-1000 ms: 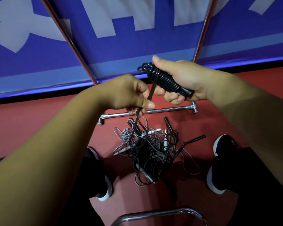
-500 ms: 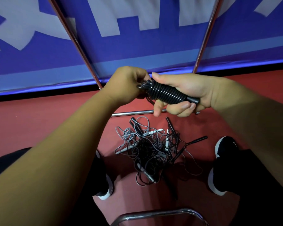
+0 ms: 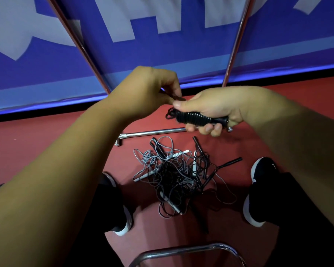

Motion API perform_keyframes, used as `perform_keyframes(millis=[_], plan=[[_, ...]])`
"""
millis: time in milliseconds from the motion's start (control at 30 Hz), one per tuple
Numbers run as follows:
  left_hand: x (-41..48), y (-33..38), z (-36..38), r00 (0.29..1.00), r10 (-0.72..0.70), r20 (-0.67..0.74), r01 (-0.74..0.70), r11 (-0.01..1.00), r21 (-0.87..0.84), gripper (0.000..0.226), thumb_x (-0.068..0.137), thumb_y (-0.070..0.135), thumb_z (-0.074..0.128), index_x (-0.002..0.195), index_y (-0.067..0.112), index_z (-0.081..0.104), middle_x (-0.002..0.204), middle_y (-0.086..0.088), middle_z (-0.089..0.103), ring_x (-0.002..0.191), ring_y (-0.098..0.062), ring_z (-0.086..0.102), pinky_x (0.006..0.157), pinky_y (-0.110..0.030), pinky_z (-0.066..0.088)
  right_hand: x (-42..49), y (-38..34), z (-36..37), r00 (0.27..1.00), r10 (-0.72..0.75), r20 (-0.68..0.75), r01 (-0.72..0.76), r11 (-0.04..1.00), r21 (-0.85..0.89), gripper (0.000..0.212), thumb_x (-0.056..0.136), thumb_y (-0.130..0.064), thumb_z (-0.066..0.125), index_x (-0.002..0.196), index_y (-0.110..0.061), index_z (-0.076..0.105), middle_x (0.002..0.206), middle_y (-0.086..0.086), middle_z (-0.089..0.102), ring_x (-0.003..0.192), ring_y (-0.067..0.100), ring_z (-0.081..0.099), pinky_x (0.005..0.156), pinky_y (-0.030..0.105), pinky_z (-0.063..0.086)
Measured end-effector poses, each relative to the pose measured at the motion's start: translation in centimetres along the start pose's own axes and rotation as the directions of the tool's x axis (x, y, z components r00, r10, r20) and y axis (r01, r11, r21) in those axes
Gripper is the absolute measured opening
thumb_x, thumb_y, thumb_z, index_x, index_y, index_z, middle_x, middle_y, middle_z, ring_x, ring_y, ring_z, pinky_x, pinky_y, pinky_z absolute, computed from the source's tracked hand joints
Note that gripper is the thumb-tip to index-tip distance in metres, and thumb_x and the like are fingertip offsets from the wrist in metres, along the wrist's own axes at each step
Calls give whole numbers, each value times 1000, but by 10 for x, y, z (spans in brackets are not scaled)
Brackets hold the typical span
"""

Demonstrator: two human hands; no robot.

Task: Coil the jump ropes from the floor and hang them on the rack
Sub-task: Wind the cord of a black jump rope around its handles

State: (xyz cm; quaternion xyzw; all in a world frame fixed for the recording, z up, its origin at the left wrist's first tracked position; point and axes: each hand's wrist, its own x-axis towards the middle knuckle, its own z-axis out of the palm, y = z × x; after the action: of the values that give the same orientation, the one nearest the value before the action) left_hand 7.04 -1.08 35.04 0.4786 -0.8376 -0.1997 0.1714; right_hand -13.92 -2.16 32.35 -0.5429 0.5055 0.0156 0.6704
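Note:
My right hand point(image 3: 212, 108) grips a black jump rope point(image 3: 196, 117) that is wound in tight turns around its handles, held level above the floor. My left hand point(image 3: 152, 89) is just to its left and pinches the rope's loose dark end close to my right thumb. Below them a tangled pile of black and grey jump ropes point(image 3: 177, 174) with black and white handles lies on the red floor between my feet. The rack's two slanted chrome poles point(image 3: 237, 41) rise in front of me, and its chrome foot bar point(image 3: 152, 132) rests on the floor.
A blue banner with pale lettering point(image 3: 162, 54) stands behind the rack. My black shoes point(image 3: 258, 189) flank the pile. A curved chrome tube point(image 3: 181, 251) runs across the bottom edge, close to me.
My left hand rose from below the bundle, winding the trailing rope up, and now pinches its end at the bundle's left tip. My right hand dropped slightly with the bundle.

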Motion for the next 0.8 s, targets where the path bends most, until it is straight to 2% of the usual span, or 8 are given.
perform_keyframes(millis=[167, 267, 333, 467, 567, 633, 700, 800], plan=[[-2, -5, 4, 997, -65, 46, 55, 980, 190, 18, 85, 15, 79, 100, 19, 69, 87, 4, 73, 85, -19, 68, 76, -37, 53, 9, 4, 5, 994, -41, -105, 45, 998, 36, 46, 103, -63, 55, 110, -17, 55, 79, 3, 56, 47, 12, 39, 44, 18, 29], [-3, -8, 8, 995, -90, 43, 75, 958, 275, 14, 88, 23, 72, 99, 16, 66, 86, -2, 67, 83, -29, 62, 72, -42, 51, 11, 4, 8, 988, -61, -141, 62, 998, 2, 60, 102, -68, 50, 126, -13, 58, 81, 2, 56, 48, 12, 39, 45, 19, 28], [-3, -9, 8, 991, -129, 33, 114, 949, 293, 20, 89, 31, 69, 99, 15, 65, 85, -3, 64, 80, -29, 60, 71, -43, 51, 12, 3, 8, 982, -79, -172, 79, 997, -6, 58, 103, -70, 47, 127, -19, 59, 86, 3, 56, 49, 12, 40, 45, 20, 29], [-5, -9, -3, 939, -306, 155, 298, 952, 70, 16, 98, 35, 66, 91, 21, 66, 67, 4, 71, 63, -10, 72, 65, -23, 54, 14, 2, 3, 956, -137, -260, 125, 990, -60, 46, 105, -69, 44, 120, -30, 63, 91, 6, 58, 50, 12, 43, 44, 21, 32], [-6, -15, -8, 891, -415, 186, 448, 871, -204, 29, 100, 42, 68, 87, 16, 73, 59, 8, 63, 50, -9, 58, 48, -21, 49, 15, 6, 1, 939, -174, -297, 152, 984, -94, 43, 106, -66, 46, 123, -31, 64, 89, 5, 59, 50, 13, 44, 43, 22, 34], [-4, -21, -8, 830, -524, 189, 549, 708, -445, 32, 97, 43, 71, 89, 13, 74, 69, 3, 64, 57, -13, 51, 48, -21, 44, 16, 6, -2, 913, -208, -351, 179, 977, -112, 42, 106, -63, 48, 119, -27, 64, 87, 3, 61, 50, 14, 46, 44, 24, 36], [-1, -24, -7, 746, -610, 267, 587, 413, -696, 24, 95, 38, 73, 94, 14, 72, 83, -3, 71, 60, -13, 47, 50, -22, 40, 17, 5, -6, 874, -244, -420, 204, 969, -139, 38, 105, -62, 49, 108, -27, 65, 85, 3, 64, 51, 16, 50, 45, 26, 40], [2, -22, -7, 694, -635, 340, 456, 23, -889, 14, 96, 25, 68, 104, 14, 68, 101, -9, 76, 63, -10, 58, 57, -20, 48, 19, 5, -8, 786, -325, -527, 210, 941, -266, 38, 105, -59, 49, 104, -24, 64, 81, 5, 67, 48, 18, 53, 45, 30, 45]])
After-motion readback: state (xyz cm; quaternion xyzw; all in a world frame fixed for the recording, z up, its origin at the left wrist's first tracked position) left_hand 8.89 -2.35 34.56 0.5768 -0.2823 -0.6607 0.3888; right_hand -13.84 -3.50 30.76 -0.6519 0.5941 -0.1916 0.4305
